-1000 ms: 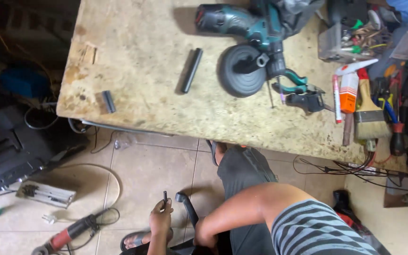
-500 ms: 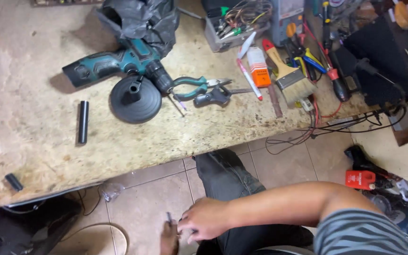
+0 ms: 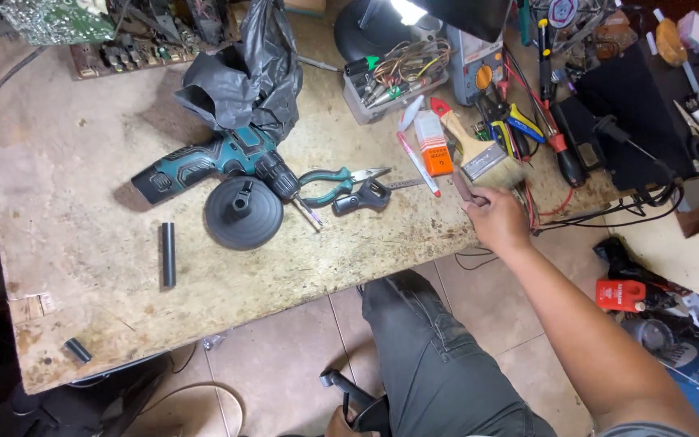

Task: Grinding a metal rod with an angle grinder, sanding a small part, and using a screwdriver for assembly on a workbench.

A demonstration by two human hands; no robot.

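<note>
On workbench, wire-filled grey tray; right hand gripping paintbrush; left hand unclear.

Worn, stained beige workbench top with chipped front edge, set over pale square-tiled floor with dark grout lines, lit by bright lamp head at top.

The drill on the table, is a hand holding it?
No, the drill lies by itself on the table, while the right hand is far off beside the paintbrush.
</note>
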